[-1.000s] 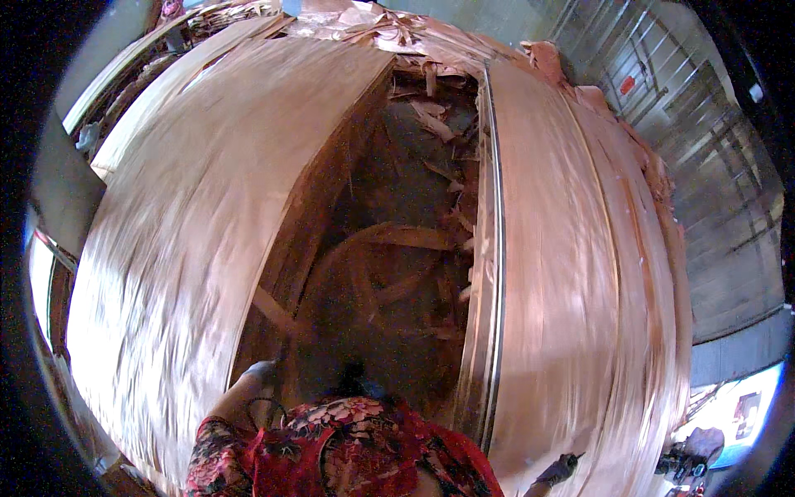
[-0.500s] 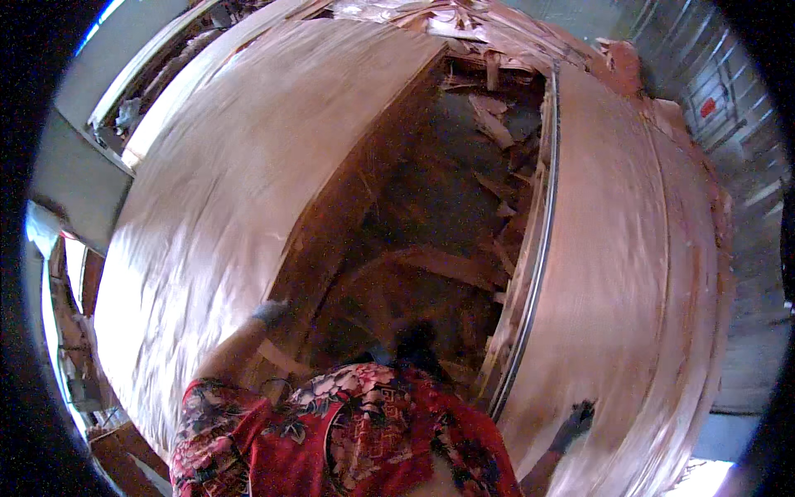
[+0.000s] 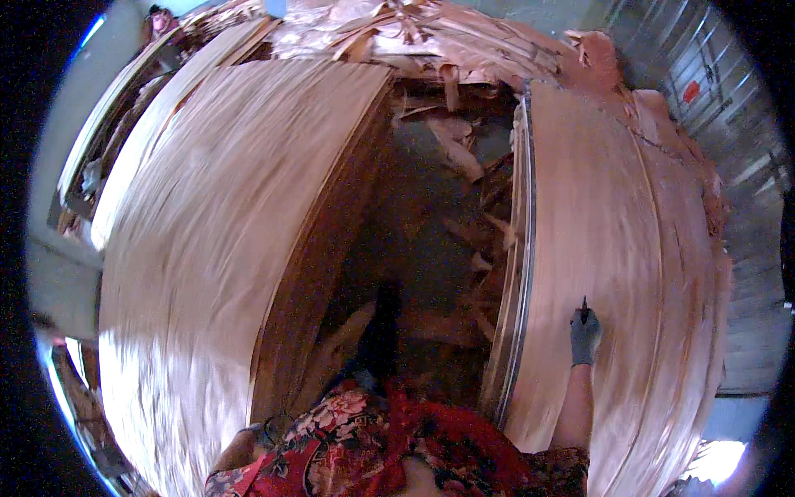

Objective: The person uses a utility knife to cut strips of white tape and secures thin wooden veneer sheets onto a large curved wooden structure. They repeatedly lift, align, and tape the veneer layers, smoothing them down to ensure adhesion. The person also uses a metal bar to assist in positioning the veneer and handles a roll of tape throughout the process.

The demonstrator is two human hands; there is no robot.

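My right hand (image 3: pixel 585 338), in a grey glove, is closed around a small dark pointed tool (image 3: pixel 585 304), whose kind I cannot make out. It is over the right-hand stack of wood veneer sheets (image 3: pixel 571 207), with the tool's tip pointing away from me. On the left lies another tall stack of pale veneer sheets (image 3: pixel 224 190), its grain running lengthwise. My left hand is out of sight; only part of the left arm shows beside this stack, low in the view.
Between the stacks runs a dark gap with a floor (image 3: pixel 431 199) strewn with torn veneer scraps (image 3: pixel 455 149). More scraps (image 3: pixel 414 41) heap up at the far end. A metal-like strip (image 3: pixel 523 248) edges the right stack. Another person (image 3: pixel 161 21) is at the far left.
My right hand has moved forward over the right stack. My left hand has left the left stack's edge and dropped out of sight. The view has shifted.
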